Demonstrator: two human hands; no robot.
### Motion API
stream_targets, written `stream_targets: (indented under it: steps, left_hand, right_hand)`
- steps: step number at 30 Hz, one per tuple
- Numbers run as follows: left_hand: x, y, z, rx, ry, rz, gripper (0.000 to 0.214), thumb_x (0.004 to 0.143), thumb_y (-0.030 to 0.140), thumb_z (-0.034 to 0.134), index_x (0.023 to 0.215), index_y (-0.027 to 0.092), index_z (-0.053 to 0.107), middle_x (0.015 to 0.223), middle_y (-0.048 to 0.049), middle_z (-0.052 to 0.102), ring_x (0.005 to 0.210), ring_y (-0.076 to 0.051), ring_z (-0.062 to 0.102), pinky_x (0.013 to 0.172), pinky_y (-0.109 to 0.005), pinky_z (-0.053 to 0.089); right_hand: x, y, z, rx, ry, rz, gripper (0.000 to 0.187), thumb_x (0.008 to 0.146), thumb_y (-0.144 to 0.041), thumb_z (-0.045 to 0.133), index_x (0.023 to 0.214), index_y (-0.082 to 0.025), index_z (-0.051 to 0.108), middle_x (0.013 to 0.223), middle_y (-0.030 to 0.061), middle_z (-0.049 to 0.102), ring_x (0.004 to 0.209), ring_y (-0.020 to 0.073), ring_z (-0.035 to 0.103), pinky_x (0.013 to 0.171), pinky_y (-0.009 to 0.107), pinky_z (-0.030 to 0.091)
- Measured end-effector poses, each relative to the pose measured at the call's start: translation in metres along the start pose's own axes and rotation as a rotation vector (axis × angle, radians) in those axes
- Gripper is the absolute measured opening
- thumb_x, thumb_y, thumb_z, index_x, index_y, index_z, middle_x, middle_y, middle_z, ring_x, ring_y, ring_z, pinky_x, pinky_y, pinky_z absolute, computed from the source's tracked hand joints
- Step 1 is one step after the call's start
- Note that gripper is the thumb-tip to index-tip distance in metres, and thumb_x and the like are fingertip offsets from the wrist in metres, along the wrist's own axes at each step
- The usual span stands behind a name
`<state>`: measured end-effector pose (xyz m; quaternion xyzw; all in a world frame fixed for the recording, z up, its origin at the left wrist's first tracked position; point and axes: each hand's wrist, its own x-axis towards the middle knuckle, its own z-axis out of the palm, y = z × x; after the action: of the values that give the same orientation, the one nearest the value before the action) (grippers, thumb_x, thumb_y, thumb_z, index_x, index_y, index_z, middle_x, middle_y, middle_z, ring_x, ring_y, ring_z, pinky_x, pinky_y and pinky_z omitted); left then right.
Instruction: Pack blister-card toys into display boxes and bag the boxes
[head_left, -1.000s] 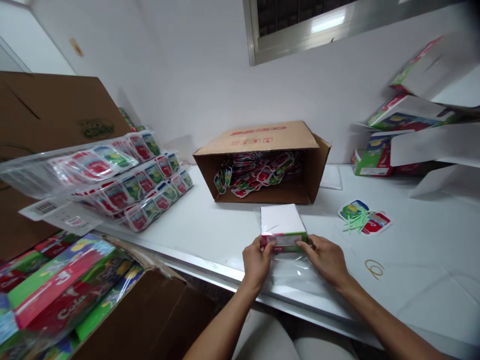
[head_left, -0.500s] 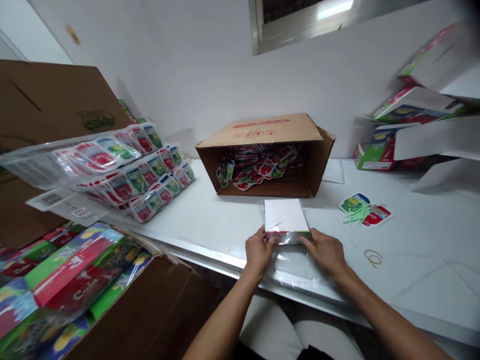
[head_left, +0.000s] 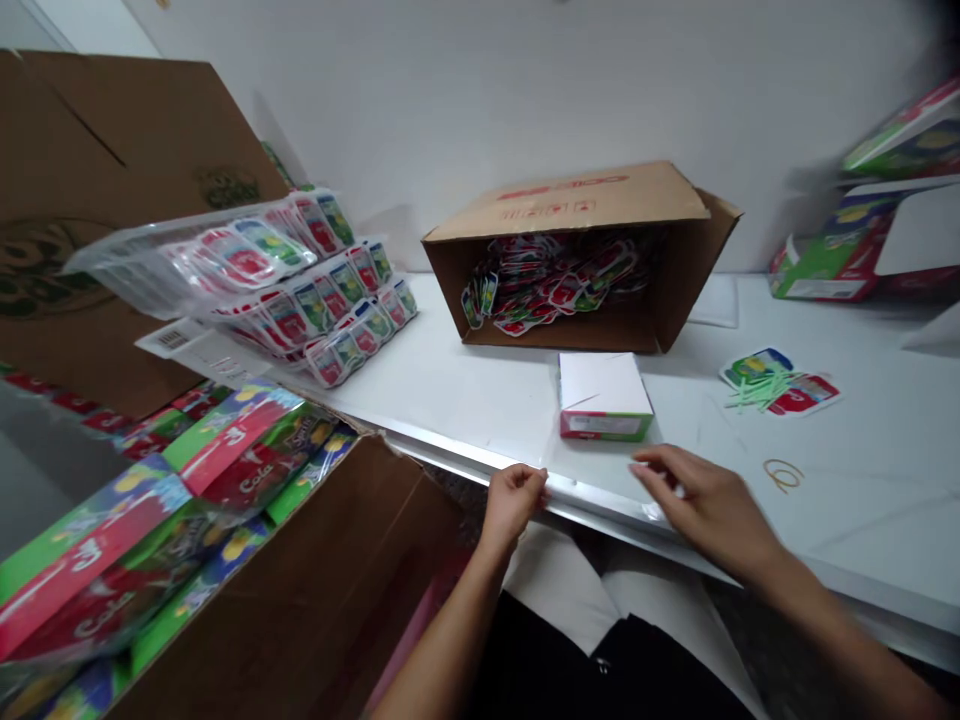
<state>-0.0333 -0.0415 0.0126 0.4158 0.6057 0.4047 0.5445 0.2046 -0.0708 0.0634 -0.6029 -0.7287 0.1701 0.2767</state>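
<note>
A small carton [head_left: 606, 398] with a white top and a red-and-green front stands on the table inside a clear plastic bag [head_left: 600, 462], whose outline is faint. My left hand [head_left: 515, 502] is closed in a pinch at the table's front edge, seemingly on the near edge of the bag. To the right of it, my right hand [head_left: 705, 505] hovers just in front of the carton, thumb and fingers apart and slightly blurred. A shiny bit of plastic shows below its fingers. Neither hand touches the carton.
Behind the carton, a cardboard box [head_left: 571, 203] lies open with many printed pouches inside. To the right are two loose pouches with green strips [head_left: 765, 385] and rubber bands [head_left: 783, 475]. Bagged pouches [head_left: 300, 300] and a large box of packed cartons [head_left: 375, 560] occupy the left.
Both hands have let go of the carton's sides and drawn back toward the table edge, the right one moving farther right. The view has tilted down.
</note>
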Motion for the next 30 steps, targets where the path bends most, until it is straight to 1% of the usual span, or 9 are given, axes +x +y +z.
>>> stream_targets:
  steps: [3,7,10,15,18,22,25,28,30]
  left_hand:
    - [-0.008,0.001,-0.002,-0.112,-0.007,-0.026,0.029,0.065,0.040,0.072,0.071,0.013,0.066,0.061,-0.0046,0.070,0.050,-0.012,0.060,0.049,-0.021,0.044]
    - [-0.017,0.004,-0.009,-0.185,-0.041,-0.030,0.029,0.063,0.033,0.073,0.080,0.010,0.071,0.066,-0.0065,0.072,0.059,-0.015,0.066,0.060,-0.025,0.051]
    - [-0.020,0.001,-0.011,-0.188,-0.064,-0.014,0.027,0.064,0.027,0.071,0.082,0.008,0.073,0.068,-0.0068,0.073,0.062,-0.015,0.066,0.065,-0.026,0.052]
    - [-0.021,-0.009,-0.011,-0.148,-0.066,0.016,0.035,0.064,0.018,0.072,0.098,0.011,0.072,0.074,-0.0048,0.074,0.068,-0.016,0.065,0.068,-0.026,0.051]
    - [-0.018,-0.009,-0.012,-0.134,-0.086,0.007,0.028,0.067,0.024,0.072,0.092,0.012,0.072,0.072,-0.0040,0.073,0.068,-0.016,0.065,0.067,-0.026,0.052]
    - [-0.006,0.000,-0.006,-0.134,-0.104,-0.073,0.037,0.074,0.048,0.065,0.067,0.012,0.067,0.051,-0.0006,0.061,0.045,-0.012,0.056,0.048,-0.024,0.047]
    - [0.005,0.005,0.003,-0.129,-0.094,-0.097,0.036,0.064,0.044,0.074,0.053,0.014,0.058,0.041,0.0049,0.050,0.036,-0.007,0.045,0.041,-0.020,0.038]
    - [0.011,0.007,0.010,-0.116,-0.068,-0.087,0.031,0.061,0.034,0.076,0.049,0.015,0.055,0.042,0.0040,0.053,0.038,-0.006,0.047,0.042,-0.018,0.036]
    - [0.010,0.008,0.010,-0.102,-0.067,-0.083,0.028,0.064,0.034,0.072,0.051,0.015,0.056,0.047,0.0004,0.060,0.042,-0.008,0.052,0.044,-0.019,0.040]
  right_hand:
    - [0.017,-0.030,0.034,0.237,-0.147,-0.146,0.024,0.094,-0.037,0.044,0.090,-0.024,0.064,0.090,0.0030,0.068,0.080,0.0185,0.063,0.073,0.030,0.046]
    - [0.028,-0.040,0.081,0.324,-0.227,-0.120,0.020,0.091,-0.033,0.049,0.088,-0.023,0.066,0.086,0.0024,0.066,0.076,0.0179,0.061,0.070,0.029,0.045]
    - [0.031,-0.040,0.097,0.318,-0.250,-0.094,0.018,0.089,-0.032,0.052,0.088,-0.022,0.067,0.085,0.0031,0.065,0.078,0.0184,0.061,0.071,0.029,0.044]
    - [0.041,-0.040,0.093,0.367,-0.421,-0.068,0.011,0.083,-0.027,0.057,0.083,-0.019,0.065,0.076,0.0011,0.066,0.071,0.0166,0.059,0.063,0.026,0.041]
    - [0.044,-0.037,0.090,0.403,-0.503,-0.094,0.010,0.084,-0.026,0.055,0.081,-0.019,0.061,0.073,0.0003,0.064,0.068,0.0155,0.058,0.060,0.025,0.039]
    - [0.033,-0.034,0.094,0.303,-0.379,-0.241,0.009,0.089,-0.023,0.047,0.082,-0.020,0.052,0.081,0.0022,0.060,0.074,0.0167,0.055,0.067,0.028,0.041]
    - [0.021,-0.039,0.097,0.245,-0.274,-0.328,0.012,0.092,-0.021,0.041,0.081,-0.021,0.047,0.082,0.0034,0.056,0.078,0.0187,0.053,0.071,0.031,0.042]
    - [0.010,-0.040,0.082,0.312,-0.237,-0.278,0.014,0.095,-0.025,0.039,0.082,-0.022,0.046,0.082,0.0024,0.055,0.076,0.0180,0.054,0.070,0.031,0.045]
    - [-0.002,-0.026,0.055,0.376,-0.220,-0.154,0.018,0.097,-0.030,0.038,0.083,-0.023,0.046,0.080,0.0010,0.056,0.072,0.0164,0.055,0.067,0.028,0.048]
